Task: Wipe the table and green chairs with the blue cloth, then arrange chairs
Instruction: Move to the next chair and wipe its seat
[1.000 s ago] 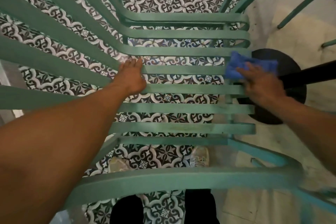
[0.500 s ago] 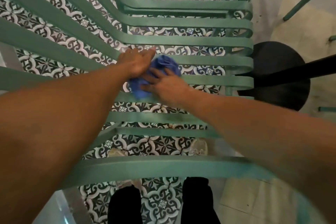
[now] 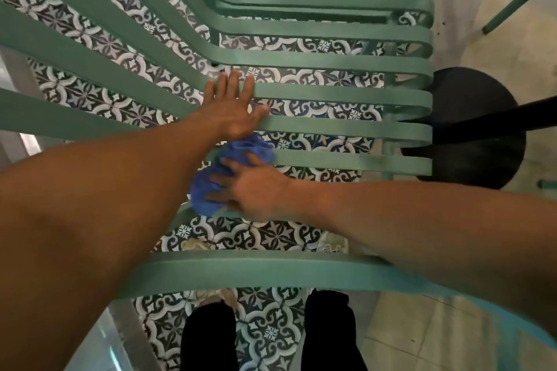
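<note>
Here the blue cloth (image 3: 259,149) lay bunched on the green chair (image 3: 346,96) seat, pressed under the straight, spread fingers of the right hand (image 3: 254,188). The left hand (image 3: 232,110) rested flat on the slats beside it, holding nothing.

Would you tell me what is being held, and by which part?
Nothing gripped: right hand presses blue cloth from above; left hand lies flat on green chair.

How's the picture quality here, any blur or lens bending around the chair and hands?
Head view: the wide lens bows the green chair slats; the near rail is soft; the left hand looks fairly sharp; the blue cloth under the right hand is slightly smeared; light is dim and even, no hard glare.
</note>
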